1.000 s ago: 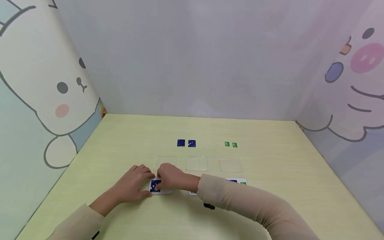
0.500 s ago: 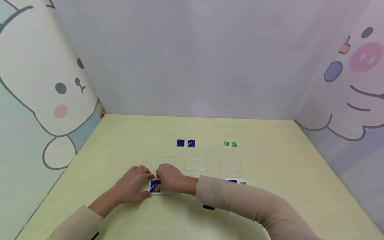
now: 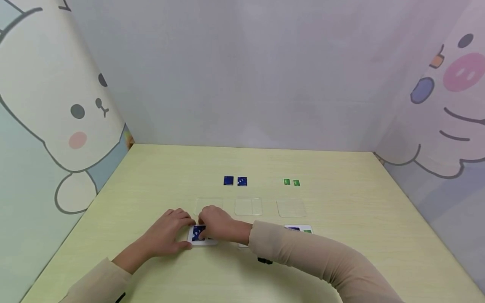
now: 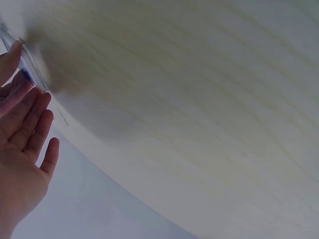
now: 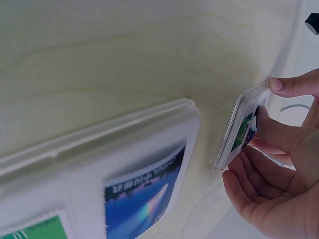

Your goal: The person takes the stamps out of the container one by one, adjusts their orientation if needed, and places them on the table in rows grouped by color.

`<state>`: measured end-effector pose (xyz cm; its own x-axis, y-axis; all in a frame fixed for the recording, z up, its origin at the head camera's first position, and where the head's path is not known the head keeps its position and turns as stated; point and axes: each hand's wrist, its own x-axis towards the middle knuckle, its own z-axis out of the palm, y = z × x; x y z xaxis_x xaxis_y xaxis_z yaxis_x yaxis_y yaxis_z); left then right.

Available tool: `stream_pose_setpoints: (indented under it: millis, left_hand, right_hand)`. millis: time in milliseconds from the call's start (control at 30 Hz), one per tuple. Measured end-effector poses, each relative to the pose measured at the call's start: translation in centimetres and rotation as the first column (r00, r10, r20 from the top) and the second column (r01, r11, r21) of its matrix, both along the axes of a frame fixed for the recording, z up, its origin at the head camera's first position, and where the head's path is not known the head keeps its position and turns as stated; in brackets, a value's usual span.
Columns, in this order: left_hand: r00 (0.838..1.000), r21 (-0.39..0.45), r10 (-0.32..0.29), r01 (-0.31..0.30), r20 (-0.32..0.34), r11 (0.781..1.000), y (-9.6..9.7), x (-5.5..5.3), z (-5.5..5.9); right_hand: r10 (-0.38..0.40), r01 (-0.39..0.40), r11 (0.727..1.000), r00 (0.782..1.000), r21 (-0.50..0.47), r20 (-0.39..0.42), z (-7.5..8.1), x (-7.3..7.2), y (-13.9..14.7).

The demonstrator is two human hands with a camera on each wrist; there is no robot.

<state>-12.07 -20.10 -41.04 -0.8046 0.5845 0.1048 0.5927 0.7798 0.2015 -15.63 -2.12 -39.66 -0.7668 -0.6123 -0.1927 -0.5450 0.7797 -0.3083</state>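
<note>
A blue postage stamp [image 3: 198, 233] lies on a white-backed clear plastic holder [image 3: 197, 243] at the front left of the table, with a green stamp [image 5: 242, 132] beside it in the right wrist view. My left hand [image 3: 166, 233] holds the holder's left end, thumb at the near corner and index finger at the far corner. Reaching across from the right, my right hand [image 3: 217, 223] has its thumb on the blue stamp and its other fingers curled at the holder's far side. That hand covers the holder's right part. In the left wrist view the left hand [image 4: 25, 149] shows at the holder's edge.
Behind the hands lie three clear plastic covers [image 3: 248, 207] in a row. Farther back are two blue stamps [image 3: 242, 181] and two green stamps [image 3: 287, 182]. Another filled holder [image 3: 306, 227] lies partly under the right sleeve; a third [image 3: 243, 246] is mostly hidden.
The blue stamp under my right thumb has shifted slightly right and away from me on the holder, leaving more white at its left and near side. Both hands stay in nearly the same place.
</note>
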Motion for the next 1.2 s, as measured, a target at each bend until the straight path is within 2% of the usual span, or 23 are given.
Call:
stream_pose_setpoints:
  millis: [467,933,1033,1200]
  left_hand:
    - [1.0,-0.005,0.005,-0.005,0.009,1.0,-0.05,-0.15,-0.26]
    - [1.0,-0.009,0.01,-0.01,0.014,1.0,0.0,-0.11,-0.11]
    - [1.0,-0.01,0.01,-0.01,0.011,1.0,0.0,-0.11,-0.09]
    - [1.0,-0.007,0.006,-0.006,0.006,1.0,0.01,-0.1,-0.17]
  right_hand:
    - [0.031,-0.031,0.999,0.999,-0.024,-0.009,-0.18,-0.23,0.26]
    - [0.057,-0.058,0.998,0.995,-0.016,-0.085,-0.38,-0.02,0.29]
    - [0.053,-0.056,0.998,0.995,-0.037,-0.089,-0.38,-0.02,0.32]
    - [0.02,-0.025,0.993,0.999,-0.117,-0.045,-0.4,-0.04,0.4]
